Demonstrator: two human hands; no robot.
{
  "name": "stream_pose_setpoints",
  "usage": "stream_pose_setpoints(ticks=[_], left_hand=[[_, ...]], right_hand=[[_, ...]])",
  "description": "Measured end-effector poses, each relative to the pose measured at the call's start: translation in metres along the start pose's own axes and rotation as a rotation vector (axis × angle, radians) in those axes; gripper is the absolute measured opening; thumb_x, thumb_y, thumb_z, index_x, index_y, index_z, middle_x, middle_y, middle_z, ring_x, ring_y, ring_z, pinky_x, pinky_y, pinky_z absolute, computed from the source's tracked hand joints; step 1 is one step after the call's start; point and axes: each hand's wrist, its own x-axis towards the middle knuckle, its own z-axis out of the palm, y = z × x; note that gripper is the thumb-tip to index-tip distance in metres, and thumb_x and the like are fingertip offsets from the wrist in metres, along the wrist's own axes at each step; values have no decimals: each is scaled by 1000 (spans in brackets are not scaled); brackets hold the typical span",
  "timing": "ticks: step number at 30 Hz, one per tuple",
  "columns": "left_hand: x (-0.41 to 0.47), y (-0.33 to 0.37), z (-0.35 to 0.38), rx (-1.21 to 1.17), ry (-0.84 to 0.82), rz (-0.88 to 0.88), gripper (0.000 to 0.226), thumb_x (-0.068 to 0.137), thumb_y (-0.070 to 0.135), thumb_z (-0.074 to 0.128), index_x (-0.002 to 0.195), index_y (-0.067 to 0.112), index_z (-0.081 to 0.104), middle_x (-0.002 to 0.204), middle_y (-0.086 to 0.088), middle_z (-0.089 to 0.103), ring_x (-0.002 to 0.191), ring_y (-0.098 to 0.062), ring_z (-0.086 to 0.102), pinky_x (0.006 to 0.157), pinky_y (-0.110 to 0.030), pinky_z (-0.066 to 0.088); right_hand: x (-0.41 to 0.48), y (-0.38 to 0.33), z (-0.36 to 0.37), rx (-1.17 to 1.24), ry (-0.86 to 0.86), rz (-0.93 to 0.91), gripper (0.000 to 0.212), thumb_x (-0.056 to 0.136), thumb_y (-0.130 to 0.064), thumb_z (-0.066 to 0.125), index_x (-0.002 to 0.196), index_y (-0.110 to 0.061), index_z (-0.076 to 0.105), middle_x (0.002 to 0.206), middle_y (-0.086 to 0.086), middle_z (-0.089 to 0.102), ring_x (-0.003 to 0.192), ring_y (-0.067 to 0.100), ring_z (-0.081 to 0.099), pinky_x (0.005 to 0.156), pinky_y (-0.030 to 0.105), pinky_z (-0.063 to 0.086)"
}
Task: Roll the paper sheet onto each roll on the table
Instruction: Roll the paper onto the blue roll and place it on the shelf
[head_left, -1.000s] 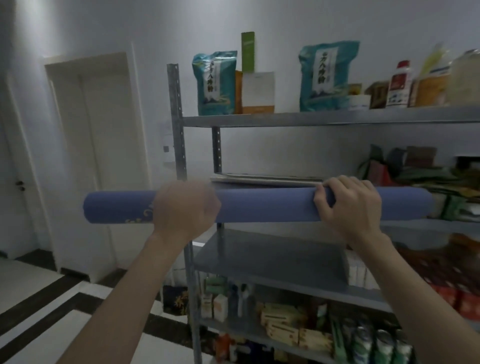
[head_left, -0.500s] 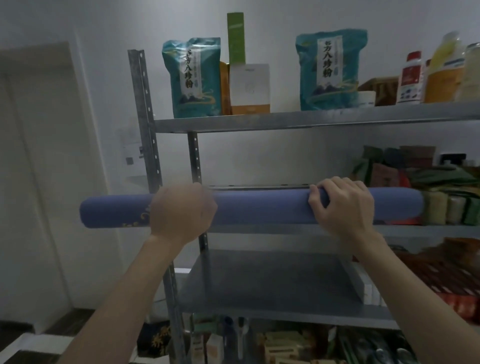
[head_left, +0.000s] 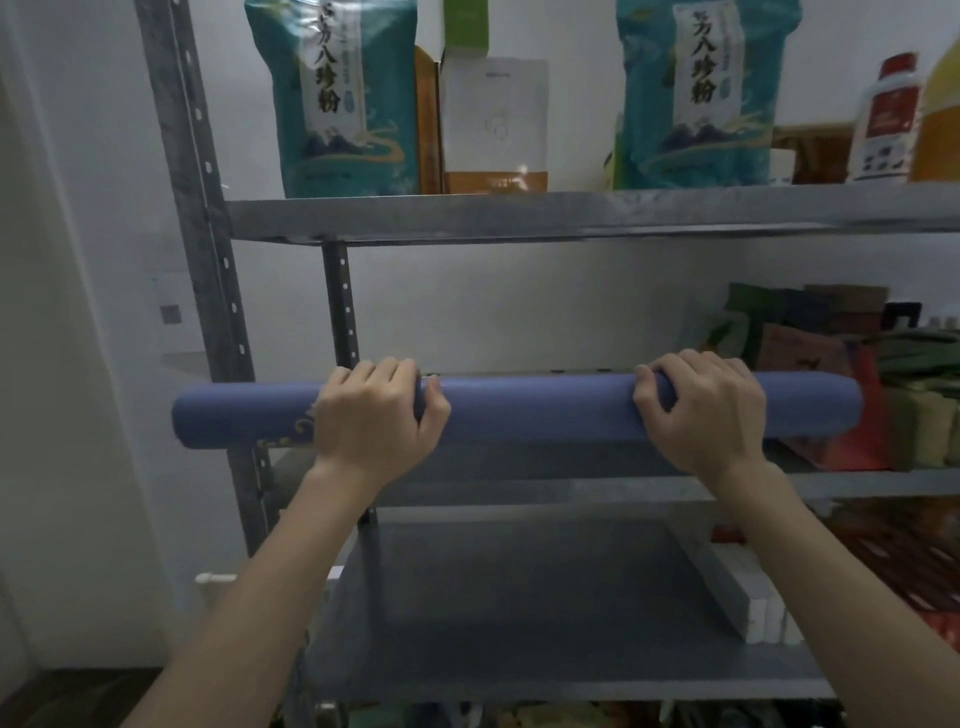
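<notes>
Centre frame: blue paper roll looks fully wound, level in front of the metal shelf. Left hand and right hand, each grip curled tight round it. I judge this roll done. No table in view, so other rolls unknown.

- A blue paper roll lies level across the middle of the frame, in front of a grey metal shelf rack.
- The left hand grips it left of centre; the right hand grips it toward the right end.
- Two teal bags stand on the top shelf, upper frame, with a white box between them.
</notes>
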Motion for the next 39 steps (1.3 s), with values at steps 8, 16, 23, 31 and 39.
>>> stream_pose_setpoints(ticks=[8,16,23,31,39], left_hand=[[27,1,89,37,8,-12,45,97,35,41,77,7,70,69,-11,69,57,-33,62,58,-33,44],[54,-7,168,56,58,-9,45,101,33,37,70,9,60,60,-7,59,54,-30,53,56,-36,34],[59,-22,212,31,-35,-63,41,97,31,42,65,7,55,60,-9,55,50,-33,51,53,-34,34],[40,-42,262,-44,-270,-107,53,97,36,34,63,4,60,65,-15,60,54,-36,57,54,-36,42],[21,-59,295,-35,-509,-65,64,93,43,25,69,4,70,73,-17,68,65,-38,65,67,-42,52]], right_hand=[[5,44,88,-66,-4,21,46,101,-38,46,73,-9,69,68,13,67,58,32,60,60,38,45],[23,78,175,-12,33,2,41,101,-35,50,73,-10,67,68,11,67,60,33,59,60,39,41],[30,81,224,-12,-39,16,44,100,-37,48,70,-9,63,65,13,63,58,36,56,61,40,40],[16,68,267,-27,-292,41,58,98,-47,39,64,-8,65,63,15,66,61,37,60,60,38,46],[-8,50,291,-45,-670,171,52,102,-48,41,86,-8,71,95,21,74,93,41,66,84,43,49]])
